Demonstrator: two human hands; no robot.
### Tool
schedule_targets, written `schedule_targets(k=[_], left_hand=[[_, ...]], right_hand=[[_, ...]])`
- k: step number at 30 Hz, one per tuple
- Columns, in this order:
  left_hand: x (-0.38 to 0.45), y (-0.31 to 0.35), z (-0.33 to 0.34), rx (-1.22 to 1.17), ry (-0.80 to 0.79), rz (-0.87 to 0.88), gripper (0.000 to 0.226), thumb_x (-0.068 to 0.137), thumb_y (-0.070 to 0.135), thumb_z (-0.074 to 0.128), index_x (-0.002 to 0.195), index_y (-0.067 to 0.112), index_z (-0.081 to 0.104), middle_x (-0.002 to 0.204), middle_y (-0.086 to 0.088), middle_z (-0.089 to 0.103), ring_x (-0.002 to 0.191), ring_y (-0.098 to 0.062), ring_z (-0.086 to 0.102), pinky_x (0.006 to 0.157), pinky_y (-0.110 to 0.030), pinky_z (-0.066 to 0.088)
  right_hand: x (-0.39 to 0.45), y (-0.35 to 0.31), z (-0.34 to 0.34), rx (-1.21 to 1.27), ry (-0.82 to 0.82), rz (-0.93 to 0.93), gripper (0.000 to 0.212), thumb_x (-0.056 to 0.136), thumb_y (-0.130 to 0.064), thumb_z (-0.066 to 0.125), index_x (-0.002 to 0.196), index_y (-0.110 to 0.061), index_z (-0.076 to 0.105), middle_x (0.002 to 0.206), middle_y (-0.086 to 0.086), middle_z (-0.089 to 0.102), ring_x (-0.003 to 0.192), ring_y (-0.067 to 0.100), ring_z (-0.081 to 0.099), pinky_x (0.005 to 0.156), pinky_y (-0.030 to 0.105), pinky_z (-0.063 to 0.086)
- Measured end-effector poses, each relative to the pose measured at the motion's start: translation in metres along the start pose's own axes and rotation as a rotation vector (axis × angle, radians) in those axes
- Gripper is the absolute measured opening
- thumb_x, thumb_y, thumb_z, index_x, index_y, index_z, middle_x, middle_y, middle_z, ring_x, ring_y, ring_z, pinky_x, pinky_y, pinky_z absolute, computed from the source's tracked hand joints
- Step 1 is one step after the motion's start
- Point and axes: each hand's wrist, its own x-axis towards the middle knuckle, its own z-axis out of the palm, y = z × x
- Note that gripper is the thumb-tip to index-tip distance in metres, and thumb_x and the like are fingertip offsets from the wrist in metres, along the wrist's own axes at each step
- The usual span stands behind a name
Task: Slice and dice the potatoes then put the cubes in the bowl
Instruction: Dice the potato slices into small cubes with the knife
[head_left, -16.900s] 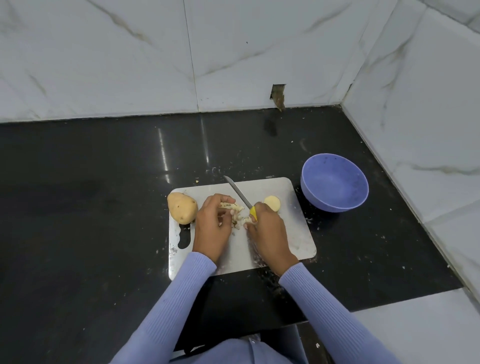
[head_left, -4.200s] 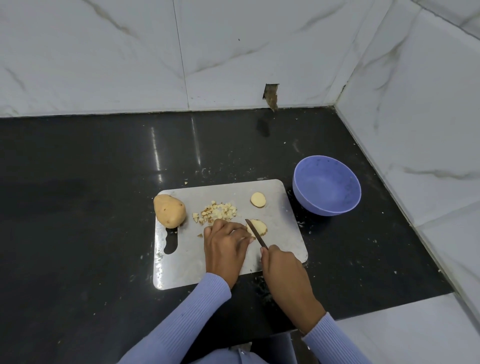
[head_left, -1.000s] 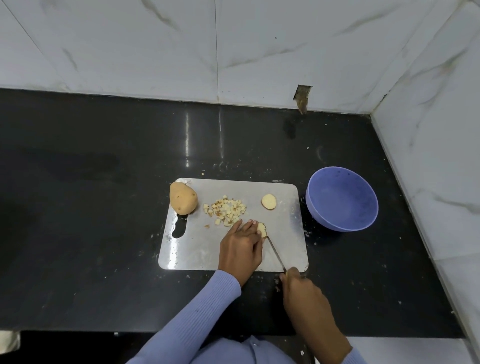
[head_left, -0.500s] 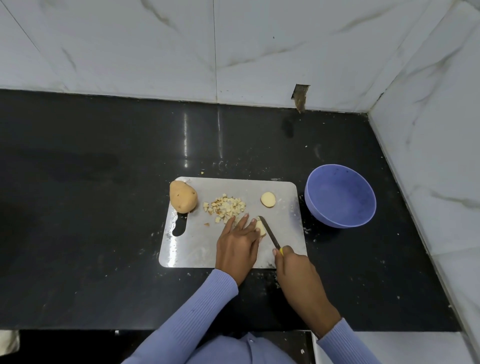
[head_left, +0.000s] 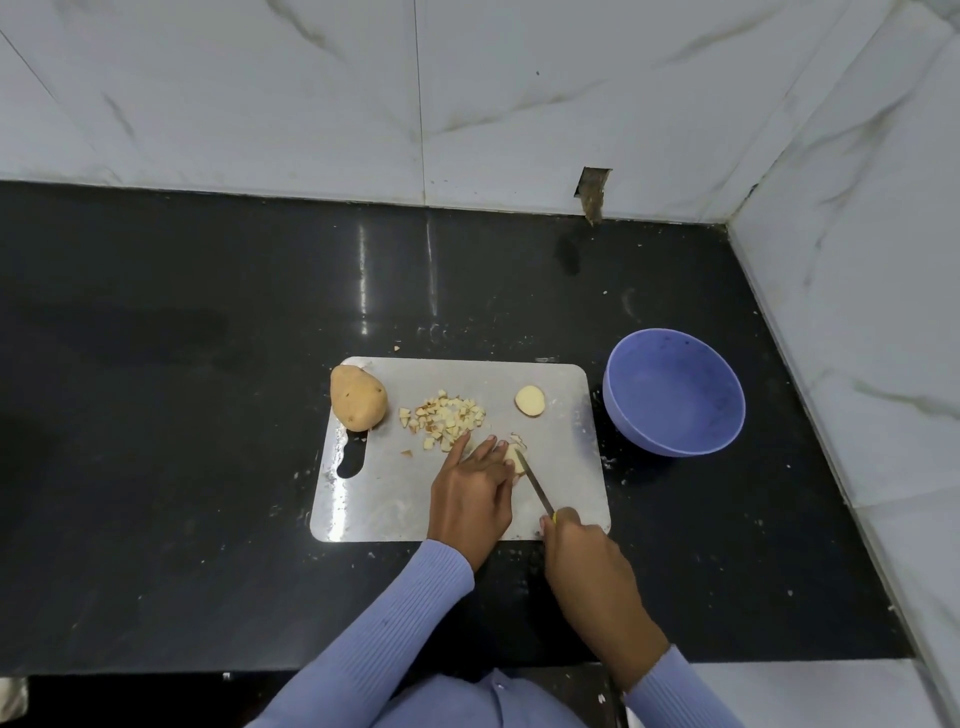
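On steel cutting board (head_left: 384, 499): 1 whole potato (head_left: 358, 397), 1 slice (head_left: 530, 400), 1 cube pile (head_left: 448, 420), 1 piece (head_left: 514, 457) pressed under straight-fingered left hand (head_left: 470, 499); right hand (head_left: 587, 564) fisted round knife (head_left: 535, 486); 1 bowl (head_left: 674, 392) beside board; no legible writing.

one whole potato (head_left: 358, 397), one bowl (head_left: 674, 392), one knife (head_left: 533, 486).
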Motion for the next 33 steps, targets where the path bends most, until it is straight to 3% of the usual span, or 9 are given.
schedule_targets(k=[6,10,16,21,28,33], left_hand=[[0.0,-0.001,0.001,-0.004,0.008,0.003,0.011,0.069,0.001,0.078,0.076,0.009,0.075,0.099,-0.01,0.072,0.098,-0.021,0.068,0.108,-0.033,0.032],[-0.001,-0.002,-0.001,0.006,0.008,0.009,0.01,0.071,0.003,0.078,0.079,0.009,0.076,0.1,-0.009,0.072,0.1,-0.022,0.067,0.106,-0.038,0.037],[0.0,-0.003,-0.005,0.004,0.019,0.012,0.011,0.069,0.004,0.081,0.071,0.013,0.075,0.099,-0.006,0.073,0.107,-0.026,0.064,0.103,-0.046,0.039],[-0.001,-0.004,-0.004,-0.026,0.031,-0.008,0.009,0.069,0.003,0.079,0.071,0.011,0.076,0.099,-0.007,0.073,0.106,-0.024,0.065,0.107,-0.037,0.034],[-0.002,-0.006,-0.003,-0.041,0.014,-0.034,0.007,0.072,0.007,0.078,0.072,0.014,0.076,0.094,-0.007,0.073,0.103,-0.022,0.066,0.109,-0.036,0.03],[-0.003,-0.008,-0.002,-0.041,0.013,-0.033,0.006,0.071,0.008,0.08,0.075,0.011,0.077,0.094,-0.008,0.073,0.1,-0.024,0.067,0.106,-0.047,0.031]], right_hand=[[-0.017,0.008,0.005,-0.047,0.006,0.05,0.035,0.104,-0.036,0.018,0.107,-0.015,0.046,0.085,-0.003,0.053,0.076,0.016,0.054,0.065,0.023,0.036],[-0.006,0.009,0.004,0.015,0.031,0.028,0.03,0.104,-0.037,0.021,0.097,-0.018,0.043,0.078,-0.006,0.048,0.07,0.014,0.049,0.063,0.025,0.036],[-0.011,0.016,0.008,0.049,0.038,0.027,0.032,0.103,-0.039,0.023,0.098,-0.018,0.047,0.072,-0.008,0.045,0.069,0.011,0.052,0.06,0.022,0.041],[-0.01,0.016,0.008,0.061,0.044,0.033,0.031,0.103,-0.039,0.023,0.095,-0.019,0.045,0.076,-0.005,0.05,0.074,0.014,0.056,0.066,0.027,0.045],[0.002,0.003,0.001,0.098,0.097,-0.002,0.035,0.103,-0.041,0.025,0.098,-0.017,0.05,0.074,-0.005,0.054,0.071,0.012,0.058,0.063,0.025,0.047],[0.013,-0.009,0.002,0.096,0.104,-0.024,0.037,0.103,-0.04,0.024,0.102,-0.014,0.051,0.078,-0.001,0.056,0.073,0.016,0.058,0.064,0.028,0.046]])
